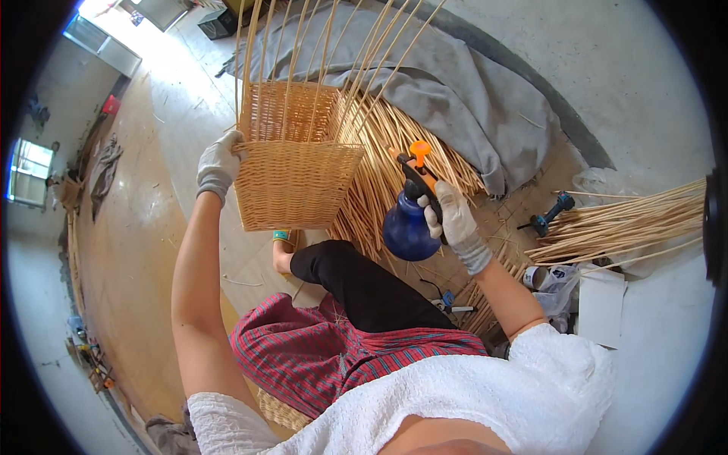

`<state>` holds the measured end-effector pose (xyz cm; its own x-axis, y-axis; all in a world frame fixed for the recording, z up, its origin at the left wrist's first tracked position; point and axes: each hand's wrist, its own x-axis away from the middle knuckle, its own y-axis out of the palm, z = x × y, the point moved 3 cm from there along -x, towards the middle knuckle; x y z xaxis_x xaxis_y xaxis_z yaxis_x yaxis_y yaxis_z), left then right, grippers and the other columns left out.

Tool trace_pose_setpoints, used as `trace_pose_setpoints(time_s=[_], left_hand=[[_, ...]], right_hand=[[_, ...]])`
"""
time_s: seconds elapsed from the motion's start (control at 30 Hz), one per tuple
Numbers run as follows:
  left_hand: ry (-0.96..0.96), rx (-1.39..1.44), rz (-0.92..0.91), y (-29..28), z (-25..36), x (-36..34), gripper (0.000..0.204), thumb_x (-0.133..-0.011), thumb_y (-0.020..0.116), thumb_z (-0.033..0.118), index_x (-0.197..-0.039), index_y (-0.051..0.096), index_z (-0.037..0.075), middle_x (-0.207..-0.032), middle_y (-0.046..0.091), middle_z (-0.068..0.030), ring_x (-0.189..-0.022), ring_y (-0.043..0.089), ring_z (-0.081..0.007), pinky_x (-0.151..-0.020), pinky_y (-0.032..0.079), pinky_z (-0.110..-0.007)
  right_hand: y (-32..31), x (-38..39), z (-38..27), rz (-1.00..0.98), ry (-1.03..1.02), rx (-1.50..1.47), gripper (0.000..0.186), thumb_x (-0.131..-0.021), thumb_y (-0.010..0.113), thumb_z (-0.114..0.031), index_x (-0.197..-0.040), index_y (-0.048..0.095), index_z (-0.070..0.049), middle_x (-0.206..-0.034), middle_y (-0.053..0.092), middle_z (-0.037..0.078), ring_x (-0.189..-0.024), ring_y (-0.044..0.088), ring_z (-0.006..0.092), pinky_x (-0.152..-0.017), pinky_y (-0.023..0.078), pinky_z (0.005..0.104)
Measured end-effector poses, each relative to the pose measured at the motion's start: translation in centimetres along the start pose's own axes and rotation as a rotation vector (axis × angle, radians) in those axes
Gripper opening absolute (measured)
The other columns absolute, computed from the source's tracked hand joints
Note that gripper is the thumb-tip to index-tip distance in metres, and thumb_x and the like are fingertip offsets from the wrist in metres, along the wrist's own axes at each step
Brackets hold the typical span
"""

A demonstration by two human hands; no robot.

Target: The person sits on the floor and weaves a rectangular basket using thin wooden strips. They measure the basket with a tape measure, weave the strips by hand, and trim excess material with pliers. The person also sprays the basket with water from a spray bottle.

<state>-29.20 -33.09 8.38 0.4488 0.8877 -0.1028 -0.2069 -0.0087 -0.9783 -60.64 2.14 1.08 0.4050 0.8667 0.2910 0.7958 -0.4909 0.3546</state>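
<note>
My left hand, in a white glove, is closed on the left rim corner of a half-woven wicker basket. The basket is tan with tapering sides, and long unwoven stakes stand up from its rim. In my gloved right hand is a blue pump spray bottle with a black handle and an orange plunger knob. Its nozzle points toward the basket, a short distance from the basket's right side. Whether any spray comes out cannot be seen.
Behind the basket lies a heap of loose wicker rods, partly under a grey cloth. A second rod bundle lies at the right, with a teal cordless drill beside it. A white board and a plastic bag are nearer me.
</note>
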Motion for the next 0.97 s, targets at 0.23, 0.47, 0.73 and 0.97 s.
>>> trace_pose_setpoints(time_s=[0.23, 0.47, 0.73, 0.97], left_hand=[[-0.035, 0.023, -0.014, 0.1, -0.2, 0.5, 0.028, -0.086, 0.069, 0.02, -0.115, 0.067, 0.018, -0.105, 0.073, -0.0139, -0.099, 0.069, -0.0358, -0.084, 0.053, -0.045], [0.02, 0.065, 0.064, -0.1, -0.9, 1.7, 0.027, -0.085, 0.071, 0.015, -0.112, 0.067, 0.015, -0.102, 0.074, -0.0126, -0.095, 0.069, -0.0358, -0.082, 0.054, -0.044], [-0.052, 0.089, 0.036, 0.3, -1.4, 2.8, 0.031, -0.082, 0.073, 0.014, -0.112, 0.068, 0.015, -0.105, 0.073, -0.0134, -0.097, 0.069, -0.035, -0.082, 0.055, -0.043], [-0.014, 0.045, 0.049, 1.3, -2.8, 2.8, 0.027, -0.082, 0.073, 0.019, -0.108, 0.069, 0.017, -0.104, 0.073, -0.0158, -0.098, 0.069, -0.036, -0.083, 0.054, -0.045]], right_hand=[[-2.5, -2.0, -6.4, 0.107, -0.272, -0.03, 0.058, -0.107, 0.043, -0.056, -0.101, 0.063, -0.002, -0.061, 0.049, -0.002, -0.044, 0.041, 0.0095, -0.042, 0.036, 0.0248], [-3.4, -1.5, -17.0, 0.181, -0.753, -0.109, 0.059, -0.107, 0.04, -0.056, -0.106, 0.064, -0.003, -0.064, 0.051, -0.002, -0.05, 0.045, 0.0087, -0.045, 0.038, 0.0237], [-3.9, -2.9, -12.8, 0.055, -0.456, 0.18, 0.057, -0.107, 0.043, -0.056, -0.099, 0.063, -0.004, -0.061, 0.051, -0.002, -0.044, 0.043, 0.0074, -0.04, 0.036, 0.0231], [-4.8, -2.4, -14.0, 0.054, -0.303, -0.095, 0.059, -0.106, 0.043, -0.058, -0.098, 0.063, -0.003, -0.058, 0.048, -0.003, -0.039, 0.04, 0.0086, -0.037, 0.035, 0.0251]])
